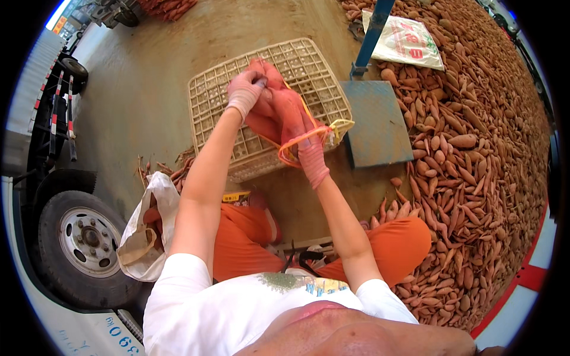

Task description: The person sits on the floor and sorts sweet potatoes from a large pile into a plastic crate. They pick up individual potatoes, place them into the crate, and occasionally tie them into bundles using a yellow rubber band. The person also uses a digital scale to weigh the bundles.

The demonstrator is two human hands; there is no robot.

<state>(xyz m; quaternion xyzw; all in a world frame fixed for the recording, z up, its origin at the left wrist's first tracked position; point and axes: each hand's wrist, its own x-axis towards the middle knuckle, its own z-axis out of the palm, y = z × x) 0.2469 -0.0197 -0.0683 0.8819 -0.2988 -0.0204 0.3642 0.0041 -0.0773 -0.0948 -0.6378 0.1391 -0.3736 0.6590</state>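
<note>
A red mesh bag with sweet potatoes inside lies across an upturned plastic crate. My left hand, in a pinkish glove, grips the bag's upper part, fingertips bent against the mesh. At the near end, my right hand, gloved likewise, reaches into the bag's mouth past its orange rim. The mesh and rim cover those fingers, so their hold is hidden. A yellow drawstring sticks out to the right of the mouth.
Loose sweet potatoes are heaped along the right. A blue-grey platform with a blue post stands beside the crate. Near my left arm is a white sack. Left of that, a truck wheel stands close.
</note>
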